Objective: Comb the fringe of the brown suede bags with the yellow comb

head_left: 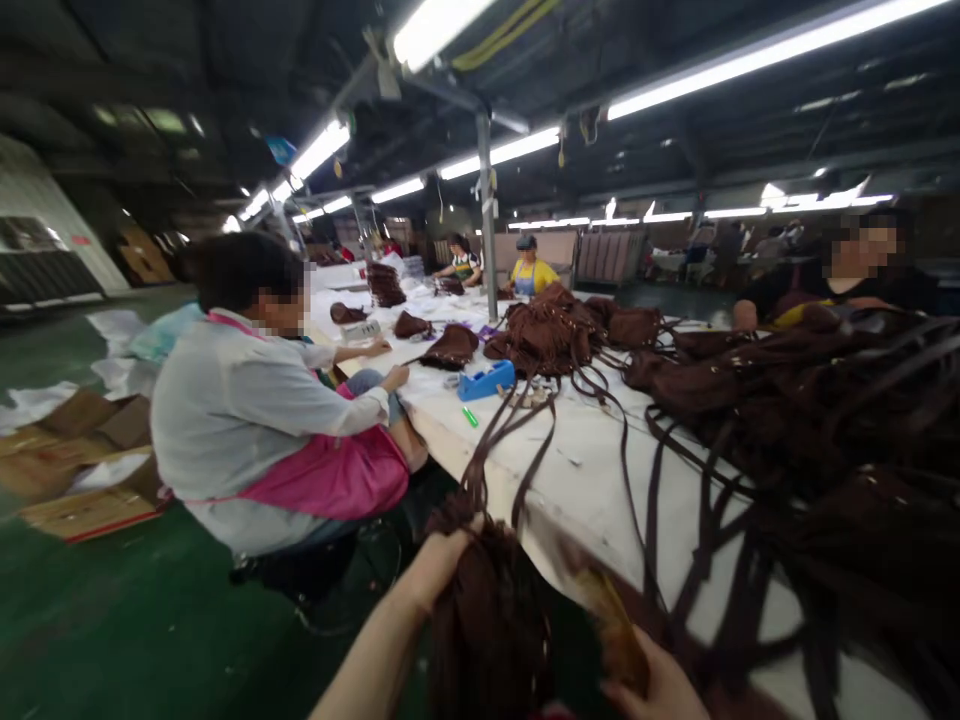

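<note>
Dark brown bag (491, 620), soft, bunched top, gripped in left hand (444, 562)

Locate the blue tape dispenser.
Head view, centre: the dispenser sits near the left edge of the white table, between the green marker and brown bag pile.

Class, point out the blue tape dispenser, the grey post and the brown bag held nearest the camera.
Blue tape dispenser (485, 383): head view, its side.
Grey post (490, 262): head view, shaft.
Brown bag (487, 612): head view, dark body.
</note>
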Demonstrator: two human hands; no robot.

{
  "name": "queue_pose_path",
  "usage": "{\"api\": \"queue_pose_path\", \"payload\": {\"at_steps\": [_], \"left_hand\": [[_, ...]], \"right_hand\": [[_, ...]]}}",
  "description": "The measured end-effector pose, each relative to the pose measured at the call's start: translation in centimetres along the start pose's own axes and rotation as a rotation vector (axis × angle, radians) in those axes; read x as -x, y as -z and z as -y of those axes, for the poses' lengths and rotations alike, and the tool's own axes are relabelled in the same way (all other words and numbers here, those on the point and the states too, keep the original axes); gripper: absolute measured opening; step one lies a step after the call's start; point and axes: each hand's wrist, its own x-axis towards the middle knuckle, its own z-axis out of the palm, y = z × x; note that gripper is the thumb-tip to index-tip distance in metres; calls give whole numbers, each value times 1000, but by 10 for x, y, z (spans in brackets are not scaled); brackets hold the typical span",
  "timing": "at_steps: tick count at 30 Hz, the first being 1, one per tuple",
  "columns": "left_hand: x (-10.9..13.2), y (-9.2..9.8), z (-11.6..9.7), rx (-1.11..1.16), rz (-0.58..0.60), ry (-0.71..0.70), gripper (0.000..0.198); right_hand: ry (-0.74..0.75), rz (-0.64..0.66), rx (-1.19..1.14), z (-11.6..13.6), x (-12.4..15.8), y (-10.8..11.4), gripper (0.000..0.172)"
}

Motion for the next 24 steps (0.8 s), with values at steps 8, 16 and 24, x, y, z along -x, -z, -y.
{"api": "queue_pose_path", "payload": {"at_steps": [8,16,24], "left_hand": [[7,-38,-8,46,-434,-20,47],[2,-64,17,57,-413,38,48],[7,-63,23,47,-416,44,56]], "right_hand": [[31,-138,-372,29,-11,23,33],[111,132,-565,60,-20,26,38],[-159,105,-713,36,-17,15,45]]}}
